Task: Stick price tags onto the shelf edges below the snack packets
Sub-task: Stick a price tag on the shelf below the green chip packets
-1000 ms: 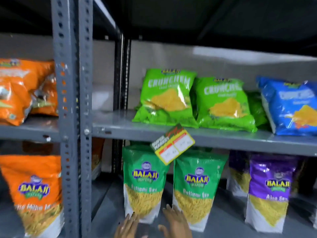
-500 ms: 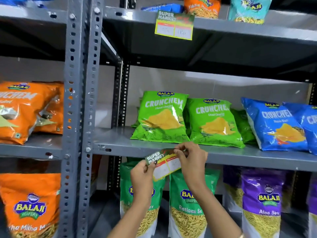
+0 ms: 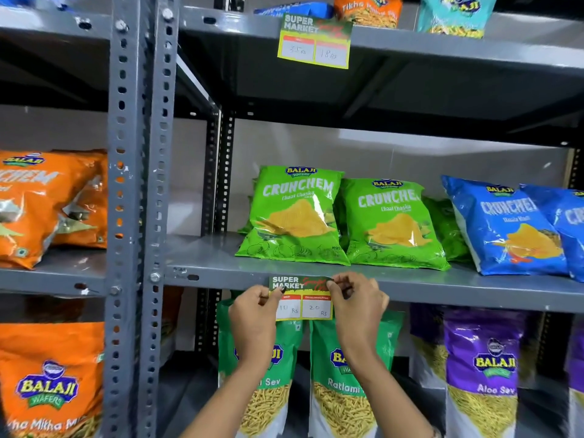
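Hands (image 3: 358, 306) pressing price tag (image 3: 301, 298) (level), grey shelf edge (image 3: 474, 294)

Grey slotted rack uprights (image 3: 139, 184) stand before a pale back wall (image 3: 395, 147).

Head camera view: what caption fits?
Both hands, left hand and right hand, press a price tag onto the shelf edge.

Price tag (image 3: 302, 297): yellow-bordered card, dark green "SUPER MARKET" header, two white boxes handwritten "10 Rs" and "20 Rs". Level, pressed flat against the grey middle shelf edge (image 3: 458, 294), lower half overhanging. Directly above stand green Crunchem packets (image 3: 294, 214). A second tag (image 3: 314, 41) hangs on the upper shelf edge (image 3: 442, 45).
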The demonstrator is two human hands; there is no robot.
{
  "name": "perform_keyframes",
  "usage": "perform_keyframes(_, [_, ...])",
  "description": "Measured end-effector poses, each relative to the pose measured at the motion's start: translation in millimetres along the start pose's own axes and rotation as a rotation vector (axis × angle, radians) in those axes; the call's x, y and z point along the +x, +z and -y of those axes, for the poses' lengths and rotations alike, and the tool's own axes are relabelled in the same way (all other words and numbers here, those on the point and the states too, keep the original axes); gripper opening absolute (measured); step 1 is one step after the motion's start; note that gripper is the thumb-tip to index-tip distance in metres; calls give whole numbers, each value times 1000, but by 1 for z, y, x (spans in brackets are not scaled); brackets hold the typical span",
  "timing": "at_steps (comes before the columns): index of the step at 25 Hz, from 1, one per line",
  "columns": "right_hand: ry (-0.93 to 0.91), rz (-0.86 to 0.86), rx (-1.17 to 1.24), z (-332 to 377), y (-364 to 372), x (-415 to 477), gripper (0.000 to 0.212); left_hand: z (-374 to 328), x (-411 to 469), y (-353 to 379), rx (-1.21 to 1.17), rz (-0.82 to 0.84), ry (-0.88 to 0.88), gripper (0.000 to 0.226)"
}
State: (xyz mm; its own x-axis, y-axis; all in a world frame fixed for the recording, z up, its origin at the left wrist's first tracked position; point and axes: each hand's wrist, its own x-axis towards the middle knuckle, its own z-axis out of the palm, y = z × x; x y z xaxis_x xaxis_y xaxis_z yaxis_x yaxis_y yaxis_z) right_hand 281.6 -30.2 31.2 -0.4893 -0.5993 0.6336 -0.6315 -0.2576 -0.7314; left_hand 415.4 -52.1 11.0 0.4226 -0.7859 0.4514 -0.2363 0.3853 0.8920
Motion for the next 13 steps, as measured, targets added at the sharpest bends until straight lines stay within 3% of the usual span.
perform_keyframes(2, [-88,-1,-186,4,1,-4,33,-4,-13,-5,177,-93,125,37])
perform_keyframes(4, [-274,-20,-301,10,2,2,56,-14,-26,-5,398,-115,272,49])
perform_keyframes(5, [-315,79,-336,19,-2,5,60,-19,-21,-2,431,-123,323,57])
perform_keyframes(8, [-312,382,-453,29,-8,19,56,-41,7,-9,604,40,353,57])
perform_keyframes(10, [-277,423,-418,30,-7,20,50,-47,23,-16,675,194,272,53])
perform_keyframes(13, [-261,422,-425,31,-7,20,48,-45,28,-19,693,235,273,50])
